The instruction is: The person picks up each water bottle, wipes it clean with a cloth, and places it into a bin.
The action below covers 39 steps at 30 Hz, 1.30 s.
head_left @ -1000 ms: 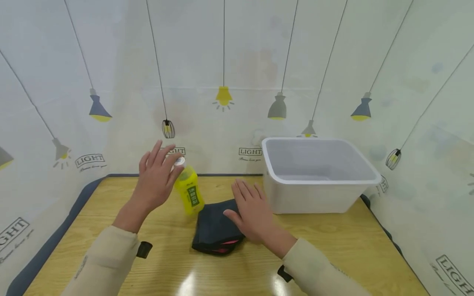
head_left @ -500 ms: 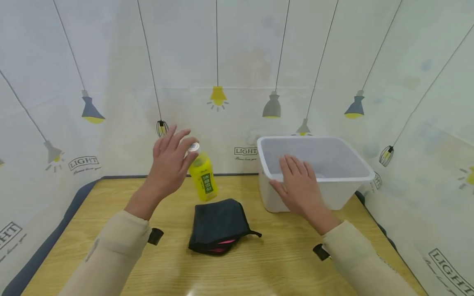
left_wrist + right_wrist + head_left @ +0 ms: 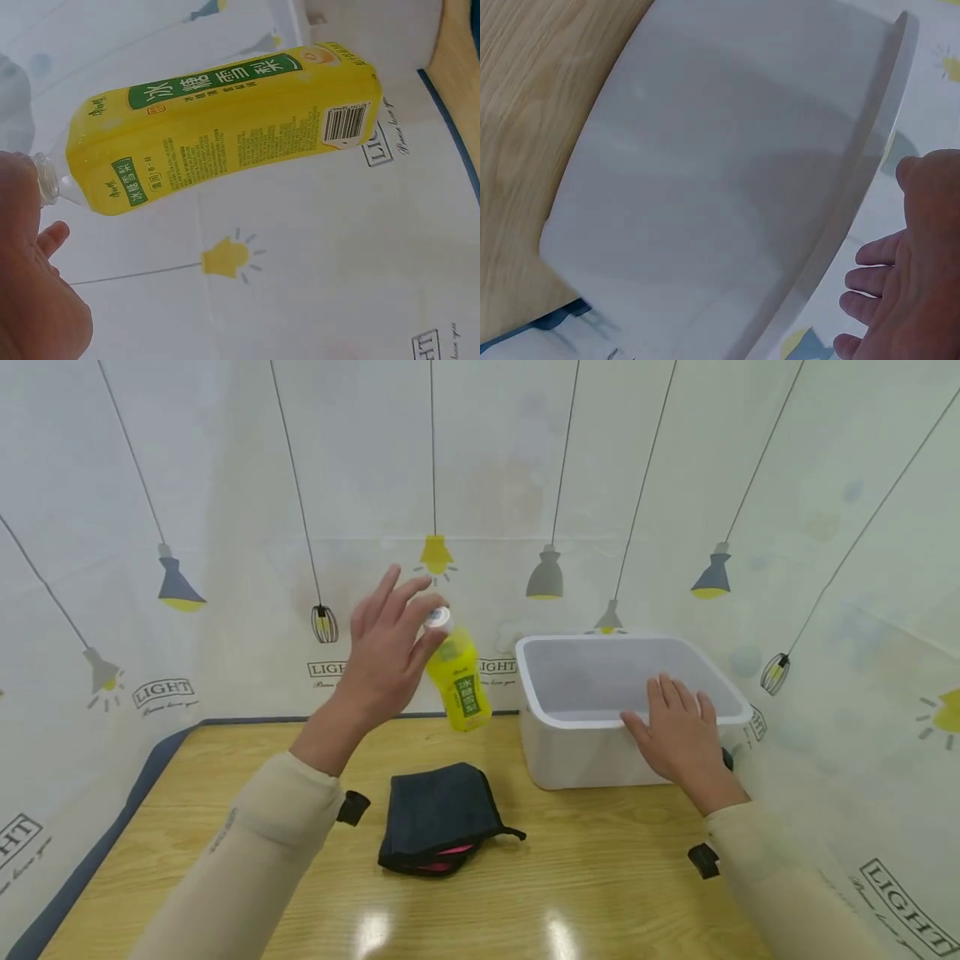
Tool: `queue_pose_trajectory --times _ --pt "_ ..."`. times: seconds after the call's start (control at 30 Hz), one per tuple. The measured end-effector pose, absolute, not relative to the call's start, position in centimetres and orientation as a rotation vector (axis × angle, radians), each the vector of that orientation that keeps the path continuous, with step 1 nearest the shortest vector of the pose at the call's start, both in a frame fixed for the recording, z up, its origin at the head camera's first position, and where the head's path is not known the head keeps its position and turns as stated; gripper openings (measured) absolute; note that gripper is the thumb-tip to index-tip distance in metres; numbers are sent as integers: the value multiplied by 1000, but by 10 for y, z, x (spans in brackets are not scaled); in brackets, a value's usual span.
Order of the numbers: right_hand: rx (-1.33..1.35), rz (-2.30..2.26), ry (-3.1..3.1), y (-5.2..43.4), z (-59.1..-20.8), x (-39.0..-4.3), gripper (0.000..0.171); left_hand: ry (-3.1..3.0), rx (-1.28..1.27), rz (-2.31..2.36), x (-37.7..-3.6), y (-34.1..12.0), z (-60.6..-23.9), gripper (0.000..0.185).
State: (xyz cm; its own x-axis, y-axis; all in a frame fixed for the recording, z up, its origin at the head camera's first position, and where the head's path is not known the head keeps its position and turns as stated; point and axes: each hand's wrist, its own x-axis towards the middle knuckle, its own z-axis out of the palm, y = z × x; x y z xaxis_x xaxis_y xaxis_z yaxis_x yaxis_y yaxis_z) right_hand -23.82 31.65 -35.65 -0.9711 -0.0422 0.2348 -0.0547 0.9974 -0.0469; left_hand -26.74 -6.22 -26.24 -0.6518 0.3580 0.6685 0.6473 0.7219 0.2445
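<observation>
Wooden tabletop point(image 3: 615, 868), pale grain, glossy, two light reflections at 6 o'clock. Dark blue edging point(image 3: 112, 843) from 8 to 12 o'clock. White backdrop sheets point(image 3: 225, 485) on three sides, printed with hanging lamps and "LIGHT" labels.

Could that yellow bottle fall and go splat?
Maybe. The left hand pinches the yellow bottle only at its cap, high above the table, so it dangles tilted and could slip. It might hit the near rim of the white bin or land on the dark pouch. The right hand rests at the bin's rim.
</observation>
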Motion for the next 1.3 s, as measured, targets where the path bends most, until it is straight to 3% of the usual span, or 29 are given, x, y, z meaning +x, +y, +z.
queue_pose_trajectory --times 0.57,0.87,1.3 --pt "-173 186 -2957 405 -369 -242 97 -2084 -828 -837 -266 -3 -229 32" --pt "-225 234 -3000 412 -367 -239 106 -2093 -849 -889 -269 27 -244 33" --pt "-213 248 -3031 411 -374 -242 105 -2264 -853 -872 -277 46 -274 35"
